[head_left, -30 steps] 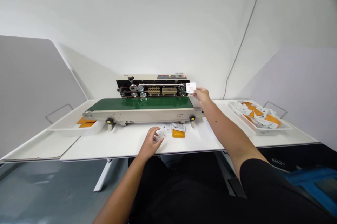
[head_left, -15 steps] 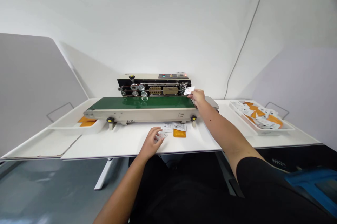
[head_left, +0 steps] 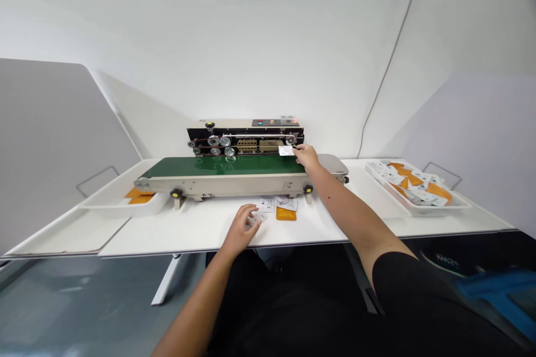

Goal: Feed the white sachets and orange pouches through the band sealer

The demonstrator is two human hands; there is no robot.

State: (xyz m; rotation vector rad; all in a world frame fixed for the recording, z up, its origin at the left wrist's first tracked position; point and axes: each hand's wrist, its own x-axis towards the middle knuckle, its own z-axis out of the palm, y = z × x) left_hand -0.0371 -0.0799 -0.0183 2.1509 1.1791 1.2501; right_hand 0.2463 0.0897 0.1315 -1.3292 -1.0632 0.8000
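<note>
My right hand (head_left: 307, 157) reaches over the right end of the green conveyor belt (head_left: 184, 165). Its thumb and fingers pinch a small white sachet (head_left: 286, 151) by the right edge, held in front of the rollers of the band sealing machine (head_left: 247, 132). Near the table's front edge, my left hand (head_left: 242, 227) is curled around another white sachet (head_left: 258, 217), partly hidden by the fingers. Beside it lie more white sachets (head_left: 287, 204) and an orange sachet (head_left: 286, 214), just in front of the conveyor.
A white tray (head_left: 454, 206) heaped with white and orange sachets stands on the right. On the left, another white tray (head_left: 109, 210) contains orange sachets (head_left: 139, 196). Black knobs (head_left: 308, 189) stick out from the conveyor's front. A wall rises behind the machine.
My right hand has moved left along the machine, carrying the white sachet from beside its right end to in front of the rollers. My left hand has stayed almost still.
</note>
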